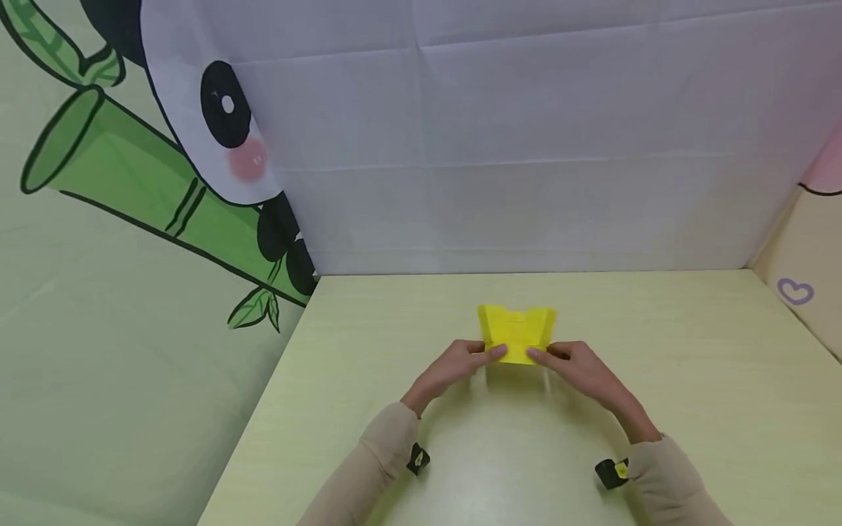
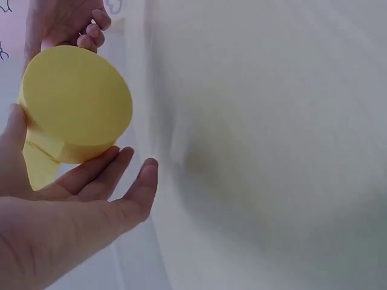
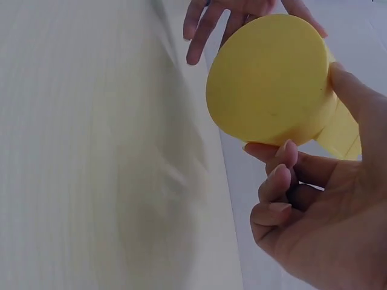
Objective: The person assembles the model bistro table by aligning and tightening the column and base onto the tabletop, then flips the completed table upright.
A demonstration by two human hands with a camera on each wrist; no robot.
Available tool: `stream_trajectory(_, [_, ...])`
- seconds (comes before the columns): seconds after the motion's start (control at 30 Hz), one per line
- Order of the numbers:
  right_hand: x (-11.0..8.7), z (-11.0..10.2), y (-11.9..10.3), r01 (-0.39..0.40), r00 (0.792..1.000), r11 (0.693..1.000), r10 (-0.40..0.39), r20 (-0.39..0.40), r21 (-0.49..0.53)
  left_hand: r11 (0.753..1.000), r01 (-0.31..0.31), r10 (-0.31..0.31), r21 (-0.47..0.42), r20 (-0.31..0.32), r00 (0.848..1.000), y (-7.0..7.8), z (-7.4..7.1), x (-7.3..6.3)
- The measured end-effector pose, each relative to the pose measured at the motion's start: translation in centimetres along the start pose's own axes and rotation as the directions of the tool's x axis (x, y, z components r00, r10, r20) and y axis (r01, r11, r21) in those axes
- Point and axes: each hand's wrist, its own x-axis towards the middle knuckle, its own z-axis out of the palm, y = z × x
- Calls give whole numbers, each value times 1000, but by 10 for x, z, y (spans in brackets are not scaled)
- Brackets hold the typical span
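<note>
Both hands hold one yellow object (image 1: 516, 332) up off the table near its far half. It has a smooth, rounded flat face (image 2: 78, 103) that shows in the wrist views, and two flared side pieces rise from it in the head view. I cannot tell its exact kind. My left hand (image 1: 457, 364) pinches the near left corner between thumb and fingers. On the opposite corner, the right hand (image 1: 588, 371) grips with its thumb on top and fingertips beneath; its other fingers (image 3: 275, 181) are curled.
The pale wooden table (image 1: 395, 329) lies under both arms, with soft shadows below the hands. A white cloth (image 1: 526, 146) hangs at the back. Cloth printed with a panda and bamboo (image 1: 131, 168) covers the left side. Small black devices (image 1: 612, 473) sit at the cuffs.
</note>
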Motion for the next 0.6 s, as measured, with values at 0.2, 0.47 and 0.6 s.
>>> stream_trajectory(0.2, [-4,-6,-9,-43,999,999,43,-13,-24,996,58,-58,64,-2,998,12,-1,-2])
stream_trajectory(0.47, [-5,-16,-26,-130,991,991,130,-16,-9,991,66,-72,115,45,996,31,-2,-2])
stream_trajectory(0.6, [-4,-21,-30,-128,992,992,128,13,-8,984,77,-86,163,45,995,38,-4,1])
